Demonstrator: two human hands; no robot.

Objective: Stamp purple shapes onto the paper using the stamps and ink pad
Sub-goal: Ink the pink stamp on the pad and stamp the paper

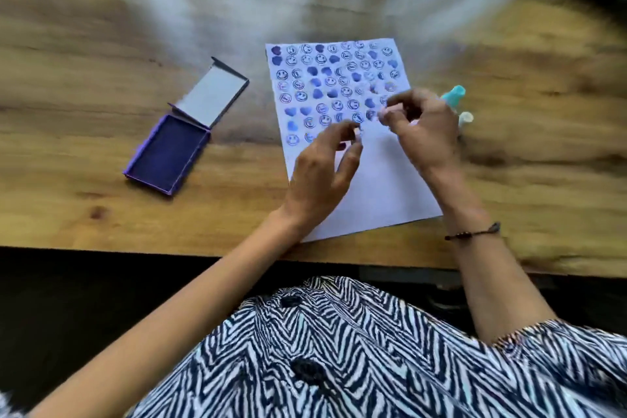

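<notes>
A white paper (380, 180) lies on the wooden table, its upper half covered with rows of purple smiley faces and hearts. My left hand (319, 176) hovers over the paper's middle with the fingers spread and nothing clearly in it. My right hand (424, 129) is over the paper's right edge, fingertips pinched around something small and pale; blur hides what it is. A teal stamp (454, 93) and a white stamp (465, 118) stand just behind my right hand. The purple ink pad (166, 154) lies open to the left, its lid (212, 93) folded back.
The table's front edge (169, 249) runs just below the paper's bottom corner. A dark strip borders the far right of the table. A thin bracelet (475, 233) is on my right wrist. My black-and-white patterned top fills the bottom of the view.
</notes>
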